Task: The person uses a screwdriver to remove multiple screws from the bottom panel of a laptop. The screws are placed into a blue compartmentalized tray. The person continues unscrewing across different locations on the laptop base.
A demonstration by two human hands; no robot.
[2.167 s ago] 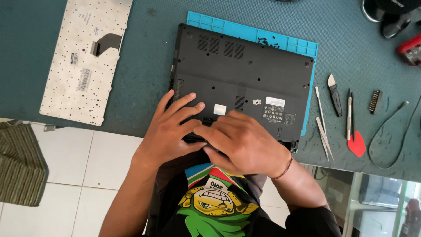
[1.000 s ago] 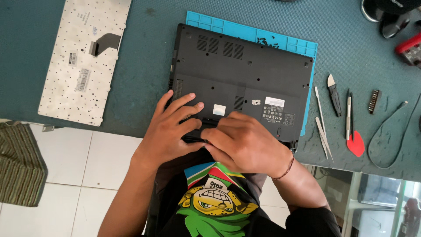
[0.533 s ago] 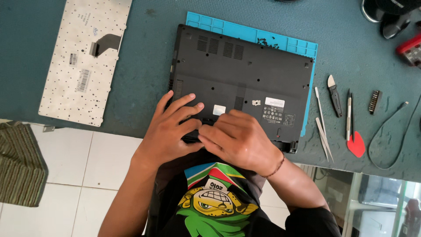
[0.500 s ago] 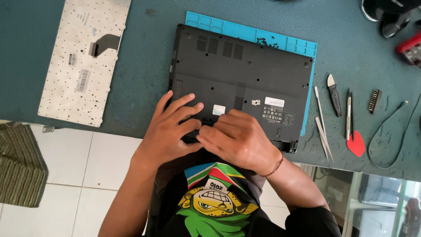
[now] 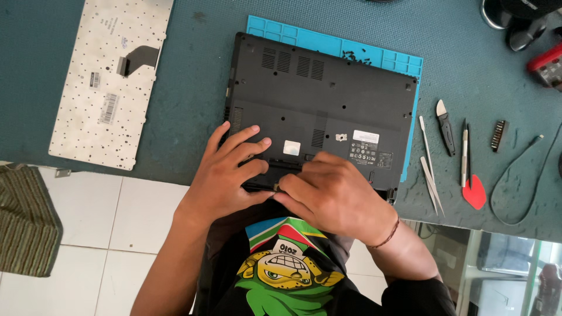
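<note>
1. Work table (image 5: 193, 99): teal textured top fills the upper frame; its near edge runs along the 6 o'clock side, with white floor tiles below.
2. Laptop (image 5: 328, 99): black, lying bottom side up at frame centre, vent slots toward 12 o'clock, labels toward 4 o'clock of its own centre. Its near edge sits at the table edge.
3. Blue mat (image 5: 374, 55): under the laptop, showing as a strip at the laptop's 12 and 3 o'clock sides.
4. Keyboard (image 5: 111, 82): detached, white underside up with a black ribbon cable, at 9–10 o'clock of the laptop, well apart from it.
5. Striped cloth (image 5: 26, 222): at 8 o'clock, off the table.
6. Left hand (image 5: 225, 175): palm down at the laptop's 7 o'clock corner, fingers spread flat on the casing; pressing, nothing grasped.
7. Right hand (image 5: 336, 196): at the laptop's 6 o'clock edge, fingers curled, tips against the casing at the near edge and touching the left thumb. Cannot tell whether it pinches any part.
8. Tweezers (image 5: 429, 164): at 3 o'clock of the laptop, just beside the mat.
9. Pry knife (image 5: 445, 126) and thin metal tool (image 5: 464, 155): further toward 3 o'clock.
10. Red pick (image 5: 474, 193): at the thin tool's 6 o'clock end.
11. Bit holder (image 5: 498, 134): smallest, at 3 o'clock of the thin tool.
</note>
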